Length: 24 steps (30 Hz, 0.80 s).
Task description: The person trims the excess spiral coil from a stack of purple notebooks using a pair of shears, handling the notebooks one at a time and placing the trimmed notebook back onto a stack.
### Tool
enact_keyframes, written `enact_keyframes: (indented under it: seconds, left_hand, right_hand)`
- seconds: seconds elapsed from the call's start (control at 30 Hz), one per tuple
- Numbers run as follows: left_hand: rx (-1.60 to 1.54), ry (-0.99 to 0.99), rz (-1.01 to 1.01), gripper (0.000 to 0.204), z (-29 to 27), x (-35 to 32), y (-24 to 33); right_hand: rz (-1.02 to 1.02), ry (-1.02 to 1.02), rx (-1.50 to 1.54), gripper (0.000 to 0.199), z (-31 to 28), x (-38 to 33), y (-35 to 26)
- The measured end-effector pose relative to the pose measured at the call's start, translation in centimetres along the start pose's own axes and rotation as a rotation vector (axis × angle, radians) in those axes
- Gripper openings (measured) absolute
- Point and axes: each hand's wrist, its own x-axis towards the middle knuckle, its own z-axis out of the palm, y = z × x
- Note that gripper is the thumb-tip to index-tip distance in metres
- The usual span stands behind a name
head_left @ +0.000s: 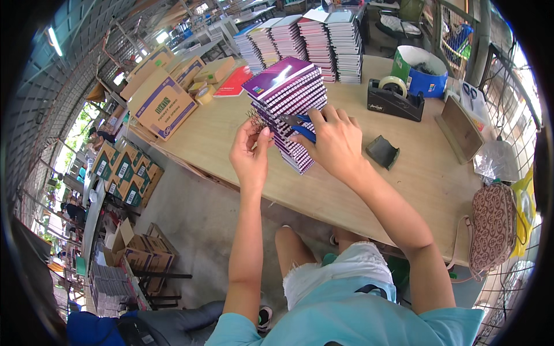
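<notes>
1. The right hand (333,141) is closed around a blue-handled tool (301,128), likely pliers, its tip pressed against the near side of the purple notebook stack (290,106); the fingers curl over the handles and the back of the hand faces up.
2. The left hand (250,154) is pinched shut, thumb and fingertips gripping the end of a wire spiral binding (256,121) that sticks out from the stack's left corner.
3. The stack leans toward the person and fans out, with its lower notebooks reaching closest to the table's front edge (300,199).
4. Bare wooden tabletop lies to the right of the right hand, up to a small dark block (382,152) that sits well apart from the stack.
5. Behind that block stand a black tape dispenser (395,98) and a green-and-blue tub (420,70), near the table's far right side.
6. A flat wooden tray (459,128) and a clear plastic bag (495,160) sit along the right edge.
7. More notebook piles (306,40) line the far edge, just behind the purple stack.
8. To the left, a cardboard box (161,105) and smaller boxes (214,70) crowd the far left corner, leaving open table between them and the left hand.
</notes>
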Motion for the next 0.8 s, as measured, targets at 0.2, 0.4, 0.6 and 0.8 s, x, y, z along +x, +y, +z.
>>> enact_keyframes:
  seconds: [0.2, 0.4, 0.6, 0.8]
  left_hand:
    - [0.039, -0.006, 0.020, 0.026, -0.2, 0.7, 0.4]
    - [0.067, 0.004, 0.041, 0.021, -0.4, 1.0, -0.1]
    - [0.089, 0.014, 0.028, 0.019, -0.2, 1.0, 0.2]
    - [0.108, 0.020, 0.036, 0.019, -0.4, 1.1, 0.3]
  right_hand:
    - [0.046, -0.142, 0.039, 0.046, 0.1, 0.9, -0.4]
    - [0.059, -0.171, 0.062, 0.044, -0.3, 0.7, -0.3]
    - [-0.002, 0.011, -0.014, 0.047, -0.9, 0.8, -0.4]
    - [0.006, -0.080, -0.005, 0.044, -0.3, 1.6, -0.8]
